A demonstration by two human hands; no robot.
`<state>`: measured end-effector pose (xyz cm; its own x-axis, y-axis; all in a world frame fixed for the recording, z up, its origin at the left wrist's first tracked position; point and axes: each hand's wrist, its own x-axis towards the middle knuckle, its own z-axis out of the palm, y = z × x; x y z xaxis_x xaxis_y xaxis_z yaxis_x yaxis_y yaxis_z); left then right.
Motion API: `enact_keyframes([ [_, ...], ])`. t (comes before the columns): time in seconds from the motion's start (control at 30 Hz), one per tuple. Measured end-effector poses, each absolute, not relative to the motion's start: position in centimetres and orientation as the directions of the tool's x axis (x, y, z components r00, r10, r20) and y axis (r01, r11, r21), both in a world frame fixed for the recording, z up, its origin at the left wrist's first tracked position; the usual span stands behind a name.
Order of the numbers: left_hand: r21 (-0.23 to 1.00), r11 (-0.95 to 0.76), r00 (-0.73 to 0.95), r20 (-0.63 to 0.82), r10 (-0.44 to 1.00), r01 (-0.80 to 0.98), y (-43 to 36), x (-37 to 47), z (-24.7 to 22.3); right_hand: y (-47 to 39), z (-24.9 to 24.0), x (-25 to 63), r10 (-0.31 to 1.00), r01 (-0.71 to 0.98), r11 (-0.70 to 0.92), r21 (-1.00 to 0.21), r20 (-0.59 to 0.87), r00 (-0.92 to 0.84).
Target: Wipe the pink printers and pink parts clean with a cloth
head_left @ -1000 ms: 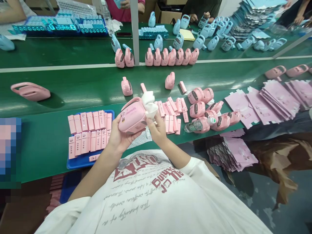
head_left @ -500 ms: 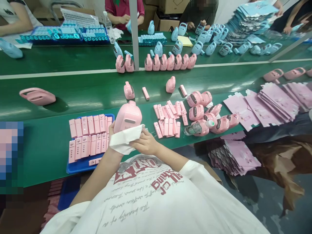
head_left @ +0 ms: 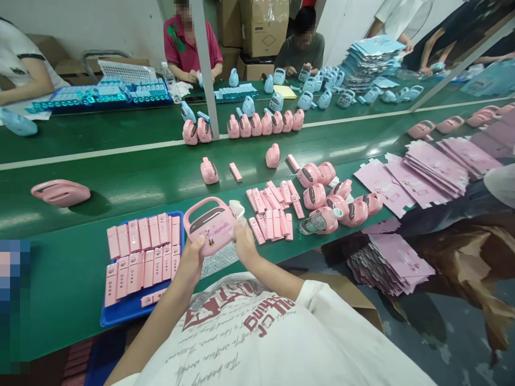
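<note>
Pink handled device (head_left: 217,235) turned, printed front now showing
Left hand (head_left: 193,256) clasps its left end above the green bench (head_left: 64,268); right hand (head_left: 245,242), fingers closed on white cloth (head_left: 237,208), has moved to its right end, leaving the front uncovered

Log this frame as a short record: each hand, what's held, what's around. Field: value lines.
Left hand: holds pink handled device by its lower left
Right hand: grasps white cloth at the device's right end
Device pose: handle up, dark panel and printed face visible
Left side: blue tray holding pink oblong pieces
Right side: loose pink pieces, clustered pink devices, clear bottle
Beyond: row of pink devices
</note>
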<state>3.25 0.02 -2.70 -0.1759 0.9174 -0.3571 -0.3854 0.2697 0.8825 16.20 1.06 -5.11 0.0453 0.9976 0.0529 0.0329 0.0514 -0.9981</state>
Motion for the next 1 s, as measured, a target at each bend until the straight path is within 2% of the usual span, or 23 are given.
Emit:
enact_keyframes([
  [0.07,0.929,0.275,-0.138,-0.315,0.939,-0.248,-0.1,2.7,-3.8,2.6,-5.3,16.9,0.977,-0.220,-0.212,-0.952,-0.205,-0.055],
  [0.13,0.952,0.282,-0.054,-0.290,0.956,-0.116,-0.2,2.1,-4.7,3.9,-5.9,17.8,0.912,-0.286,-0.394,-0.874,-0.333,-0.239],
  [0.23,0.963,0.257,0.099,-0.265,0.959,0.083,-0.2,1.4,-5.7,4.7,-7.1,18.8,0.878,-0.128,-0.406,-0.905,-0.347,-0.329],
  [0.37,0.855,0.164,0.097,-0.241,0.966,0.492,0.1,0.4,-6.6,4.6,-8.7,18.9,0.923,0.157,-0.302,-0.940,-0.329,-0.199],
  [0.43,0.800,0.126,0.091,-0.220,0.971,0.587,0.5,-0.2,-7.2,4.5,-9.2,18.5,0.932,0.274,-0.273,-0.922,-0.325,-0.163],
  [0.5,0.812,0.137,0.133,-0.254,0.958,0.567,1.1,-0.5,-7.9,4.4,-9.5,18.1,0.933,0.408,-0.241,-0.881,-0.326,-0.153],
  [0.6,0.829,0.244,0.203,-0.388,0.899,0.502,2.0,-0.7,-8.7,4.8,-9.5,17.6,0.921,0.595,-0.188,-0.781,-0.351,-0.170],
  [0.7,0.802,0.365,0.168,-0.488,0.856,0.473,3.3,-0.8,-9.1,5.8,-9.4,17.7,0.889,0.732,-0.149,-0.665,-0.415,-0.196],
  [0.8,0.799,0.408,0.065,-0.482,0.874,0.442,5.4,-1.8,-8.9,6.6,-9.7,18.9,0.856,0.782,-0.129,-0.610,-0.466,-0.222],
  [1.0,0.785,0.482,-0.155,-0.460,0.874,0.389,13.4,-6.4,-8.1,6.1,-11.2,22.6,0.852,0.742,-0.195,-0.641,-0.485,-0.195],
])
